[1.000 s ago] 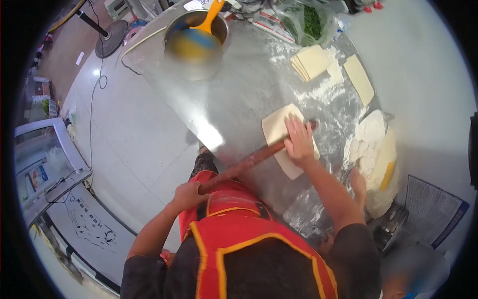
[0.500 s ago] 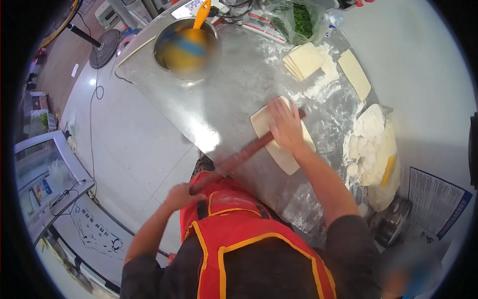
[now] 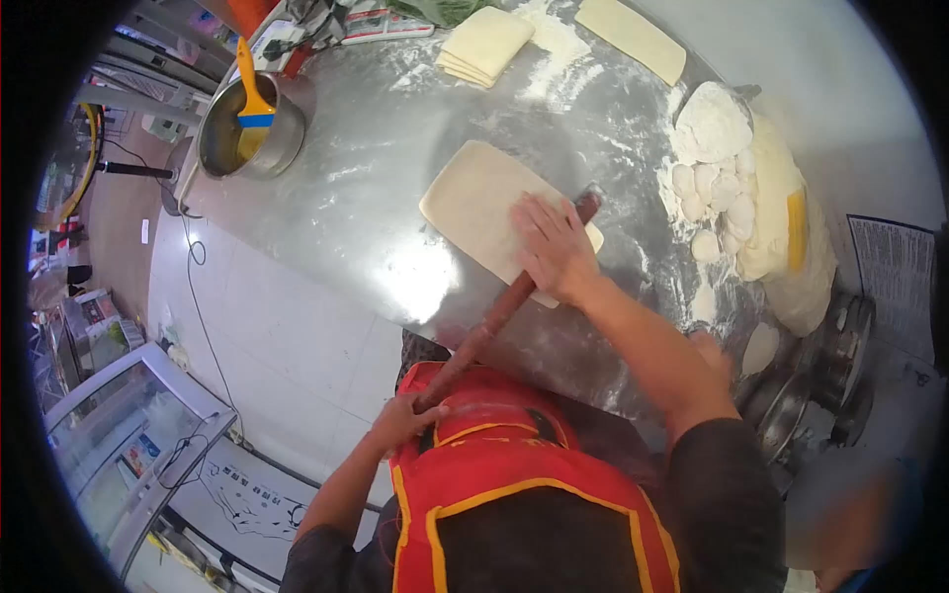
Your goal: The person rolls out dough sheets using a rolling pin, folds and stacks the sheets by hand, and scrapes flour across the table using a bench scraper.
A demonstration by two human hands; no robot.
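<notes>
The left hand (image 3: pixel 398 420) is clasping a reddish-brown wooden rolling pin (image 3: pixel 481 339); the right hand (image 3: pixel 554 247), fingers outstretched, is lying on it over a pale rectangular dough sheet (image 3: pixel 470 203).

One rolling pin (image 3: pixel 476 341), two hands on it: one left hand (image 3: pixel 397 419), one right hand (image 3: pixel 554 247). Just one dough sheet (image 3: pixel 474 203) under the pin. Past its far end: one stack of sheets (image 3: pixel 489 42), layers too tight to count, plus one lone dough strip (image 3: pixel 633 40). Left of the pin: one pot (image 3: pixel 290 138), one brush (image 3: pixel 253 103) in it. Right of it: one white mound (image 3: pixel 714 121) plus a bunch of little lumps (image 3: pixel 706 182), too jumbled to count lol.
</notes>
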